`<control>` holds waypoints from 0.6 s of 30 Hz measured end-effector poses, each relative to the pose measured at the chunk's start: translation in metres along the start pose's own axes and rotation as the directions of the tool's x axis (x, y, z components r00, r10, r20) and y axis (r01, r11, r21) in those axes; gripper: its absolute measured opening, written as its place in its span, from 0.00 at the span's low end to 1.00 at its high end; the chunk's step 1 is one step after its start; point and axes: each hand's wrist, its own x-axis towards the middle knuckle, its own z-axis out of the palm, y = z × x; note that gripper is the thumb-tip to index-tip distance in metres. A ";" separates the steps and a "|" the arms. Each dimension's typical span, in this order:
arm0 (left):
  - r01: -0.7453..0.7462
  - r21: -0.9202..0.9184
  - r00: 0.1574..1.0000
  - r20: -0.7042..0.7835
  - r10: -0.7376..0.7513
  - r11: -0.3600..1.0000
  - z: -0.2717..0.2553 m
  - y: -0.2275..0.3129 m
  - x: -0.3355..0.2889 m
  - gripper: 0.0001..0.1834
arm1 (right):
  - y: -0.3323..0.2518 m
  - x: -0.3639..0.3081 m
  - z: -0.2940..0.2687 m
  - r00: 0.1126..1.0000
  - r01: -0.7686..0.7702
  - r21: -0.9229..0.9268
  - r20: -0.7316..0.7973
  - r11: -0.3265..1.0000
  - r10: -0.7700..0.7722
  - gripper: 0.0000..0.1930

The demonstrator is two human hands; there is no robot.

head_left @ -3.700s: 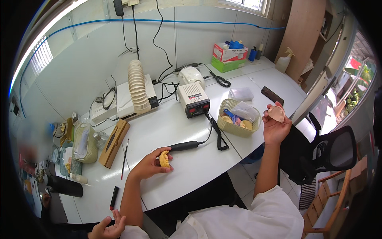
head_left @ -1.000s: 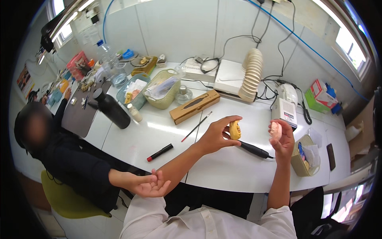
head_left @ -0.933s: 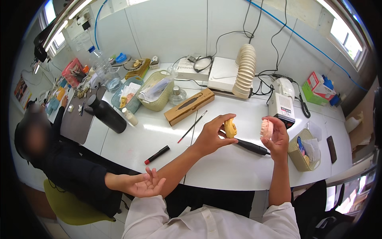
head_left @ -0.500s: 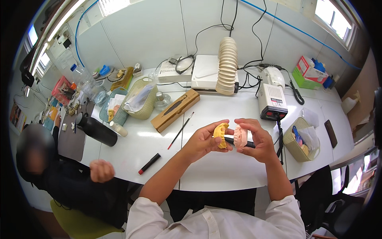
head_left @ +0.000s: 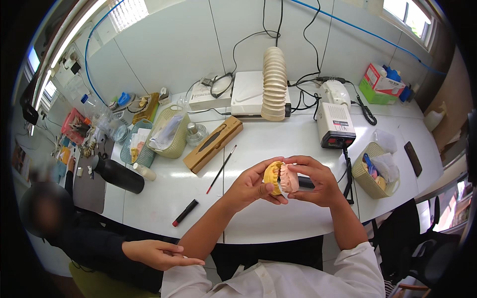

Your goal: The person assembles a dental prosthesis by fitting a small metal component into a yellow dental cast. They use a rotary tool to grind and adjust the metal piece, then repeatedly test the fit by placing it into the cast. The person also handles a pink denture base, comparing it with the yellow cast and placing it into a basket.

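Note:
My left hand is closed round a yellow dental cast, thumb on its near side. A pink dental cast is gripped in my right hand. Both casts are held upright over the front of the white table, tooth rows facing each other. Their edges look to be touching or nearly so. Behind my right fingers shows part of a black cylindrical tool; the rest of it is hidden. To the left of my hands lie a thin brush and a black marker with a red end.
At the left, a co-worker's open hand reaches beside my left sleeve. A cardboard box, a black bottle and baskets stand beyond. A ribbed hose rises at the back; a control box and a basket are right.
The yellow and pink casts have come closer together, closing most of the gap. The co-worker's hand has opened from a curled shape and stretched rightward to my left sleeve.

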 end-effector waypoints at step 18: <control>0.037 -0.029 0.998 -0.052 -0.038 0.999 0.003 -0.008 0.003 0.42 | -0.008 0.001 -0.004 0.998 0.045 -0.057 0.043 0.997 -0.042 0.34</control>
